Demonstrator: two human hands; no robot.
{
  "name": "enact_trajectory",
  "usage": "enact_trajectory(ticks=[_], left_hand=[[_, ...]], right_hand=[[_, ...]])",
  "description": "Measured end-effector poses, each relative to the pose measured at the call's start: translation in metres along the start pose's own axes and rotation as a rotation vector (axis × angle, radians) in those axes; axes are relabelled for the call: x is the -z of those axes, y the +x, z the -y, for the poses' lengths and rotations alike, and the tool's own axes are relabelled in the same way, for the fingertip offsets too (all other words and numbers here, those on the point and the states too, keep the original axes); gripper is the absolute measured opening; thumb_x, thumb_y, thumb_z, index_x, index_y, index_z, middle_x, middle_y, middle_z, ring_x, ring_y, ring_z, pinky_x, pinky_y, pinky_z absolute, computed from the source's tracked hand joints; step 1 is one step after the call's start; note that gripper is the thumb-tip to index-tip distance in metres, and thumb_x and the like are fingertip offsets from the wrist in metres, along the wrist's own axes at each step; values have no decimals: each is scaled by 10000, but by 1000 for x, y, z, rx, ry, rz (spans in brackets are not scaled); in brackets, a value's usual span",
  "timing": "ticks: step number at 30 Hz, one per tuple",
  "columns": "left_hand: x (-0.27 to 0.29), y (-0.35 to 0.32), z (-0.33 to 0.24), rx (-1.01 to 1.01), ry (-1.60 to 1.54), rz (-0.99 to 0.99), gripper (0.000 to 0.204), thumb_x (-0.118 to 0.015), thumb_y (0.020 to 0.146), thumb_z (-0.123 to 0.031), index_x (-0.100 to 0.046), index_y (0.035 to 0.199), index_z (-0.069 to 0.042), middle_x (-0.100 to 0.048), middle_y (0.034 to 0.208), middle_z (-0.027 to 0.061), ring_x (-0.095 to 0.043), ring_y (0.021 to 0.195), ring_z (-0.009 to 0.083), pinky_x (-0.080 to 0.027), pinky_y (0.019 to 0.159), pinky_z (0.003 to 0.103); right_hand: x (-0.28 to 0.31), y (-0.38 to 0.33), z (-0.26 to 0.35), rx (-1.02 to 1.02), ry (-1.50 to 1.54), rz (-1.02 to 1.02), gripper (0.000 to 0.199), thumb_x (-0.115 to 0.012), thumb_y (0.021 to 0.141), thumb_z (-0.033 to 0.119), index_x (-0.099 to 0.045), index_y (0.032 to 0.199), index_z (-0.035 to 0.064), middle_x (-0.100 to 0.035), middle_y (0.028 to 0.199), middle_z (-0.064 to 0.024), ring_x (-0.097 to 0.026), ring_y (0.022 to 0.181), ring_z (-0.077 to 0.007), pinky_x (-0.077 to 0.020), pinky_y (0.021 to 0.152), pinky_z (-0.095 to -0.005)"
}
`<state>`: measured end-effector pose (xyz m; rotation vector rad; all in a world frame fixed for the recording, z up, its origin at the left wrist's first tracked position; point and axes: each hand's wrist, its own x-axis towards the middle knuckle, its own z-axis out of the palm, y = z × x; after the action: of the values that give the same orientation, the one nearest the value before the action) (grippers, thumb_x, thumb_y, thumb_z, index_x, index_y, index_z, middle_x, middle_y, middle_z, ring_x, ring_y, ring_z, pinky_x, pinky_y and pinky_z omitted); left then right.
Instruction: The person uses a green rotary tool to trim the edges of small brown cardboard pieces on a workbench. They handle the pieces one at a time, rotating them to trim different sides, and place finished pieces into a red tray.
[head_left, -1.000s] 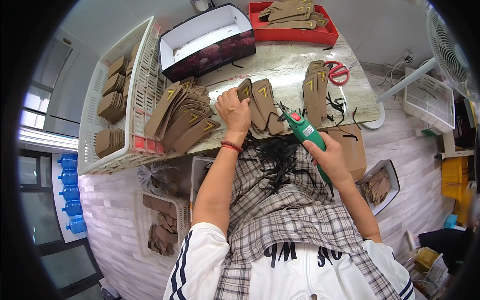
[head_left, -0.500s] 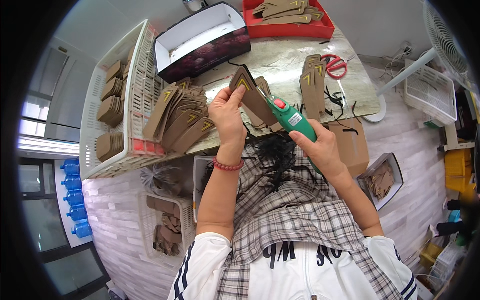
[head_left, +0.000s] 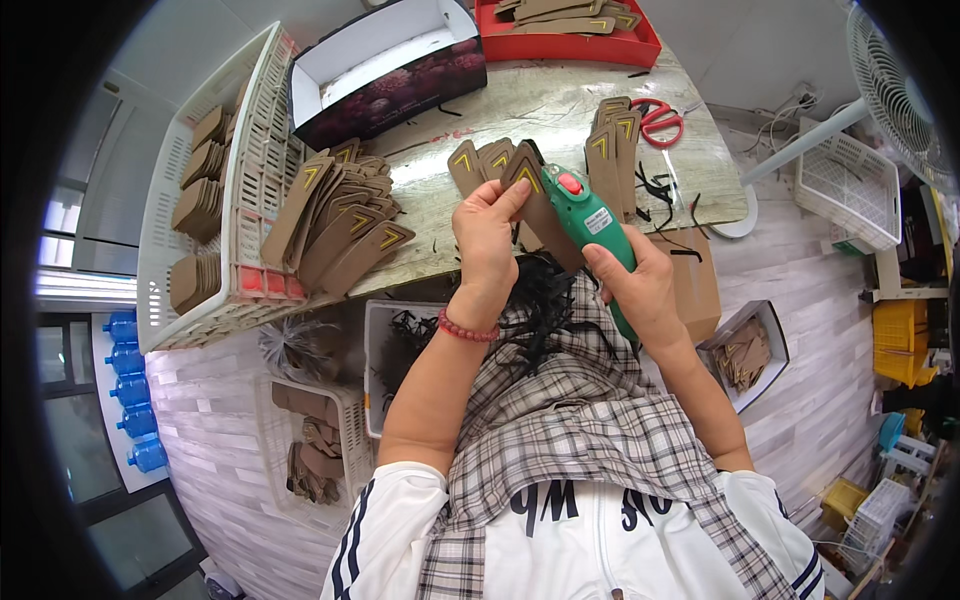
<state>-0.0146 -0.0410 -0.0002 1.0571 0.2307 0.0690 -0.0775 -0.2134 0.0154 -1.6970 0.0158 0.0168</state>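
My left hand [head_left: 487, 235], with a red bead bracelet, pinches a flat brown strap-shaped piece [head_left: 543, 218] bearing a yellow chevron near its rounded end. In my right hand [head_left: 642, 285] is a green electric hand tool [head_left: 592, 222] with a red button. Its head meets the right edge of the piece, near the chevron end; the tip's contact is hard to make out. Similar brown pieces [head_left: 466, 168] lie just beyond my left hand, and a small stack [head_left: 612, 160] lies right of the tool. Black strip scraps [head_left: 548, 300] are heaped on my plaid apron.
Left on the table are a large pile of brown pieces [head_left: 340, 225] and a white crate [head_left: 270, 170]. A dark box [head_left: 400, 90] and a red tray [head_left: 570, 48] stand at the back. Red-handled scissors [head_left: 660, 122] lie right. Below the table edge sits a white basket [head_left: 352, 435].
The brown piece and my left hand have shifted right. The tool's head has moved along the piece's right edge toward its chevron end. Both hands keep their hold.
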Motion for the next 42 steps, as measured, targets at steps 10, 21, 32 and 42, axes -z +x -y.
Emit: enact_trajectory(ticks=[10,21,32,42], left_hand=[[13,-4,-8,-64,168,92,55,-655,897,-49,-670,904,4,-658,797,-8,-567,687,43,-466,624,199],[28,10,-37,-173,505,178,124,-631,909,-106,-665,889,11,-621,733,-26,-526,658,31,-431,590,208],[39,23,-69,-201,811,347,142,-661,862,-123,-662,849,18,-555,658,-27,-453,618,46,-372,562,237],[52,19,-92,-202,1039,419,145,-655,863,-128,-667,857,17,-581,713,-9,-496,681,54,-414,627,236]], right_hand=[[11,-1,8,-47,-30,21,358,-753,853,270,-655,1062,-3,-565,640,18,-501,514,-33,-400,457,-210],[22,0,12,-14,-95,82,362,-762,843,274,-658,1066,9,-585,660,6,-525,520,-46,-415,457,-218],[37,6,21,47,-291,170,397,-764,822,321,-664,1051,12,-633,706,-44,-586,611,-96,-481,580,-273],[18,17,24,67,-267,257,394,-763,825,320,-656,1035,4,-627,706,-46,-570,583,-97,-462,548,-263]])
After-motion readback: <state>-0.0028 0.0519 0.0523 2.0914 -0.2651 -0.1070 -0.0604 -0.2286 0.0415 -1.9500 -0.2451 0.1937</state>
